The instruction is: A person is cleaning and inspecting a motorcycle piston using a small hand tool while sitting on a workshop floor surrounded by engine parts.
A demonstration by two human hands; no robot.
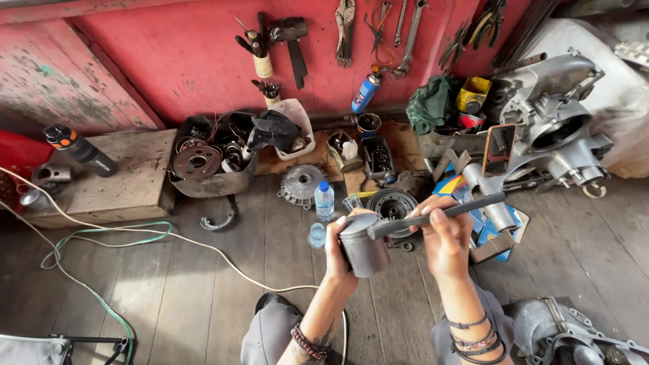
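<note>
My left hand grips a grey metal piston, holding it upright in front of me, crown tilted toward the right. My right hand holds a long flat dark file by its near end; the file's tip rests across the piston's top edge. Both wrists wear beaded bracelets. My knees in grey trousers show at the bottom of the head view.
A silver engine casing lies at the right. A metal tub of parts, a small water bottle, a round clutch part and cables lie on the plank floor. Tools hang on the red wall.
</note>
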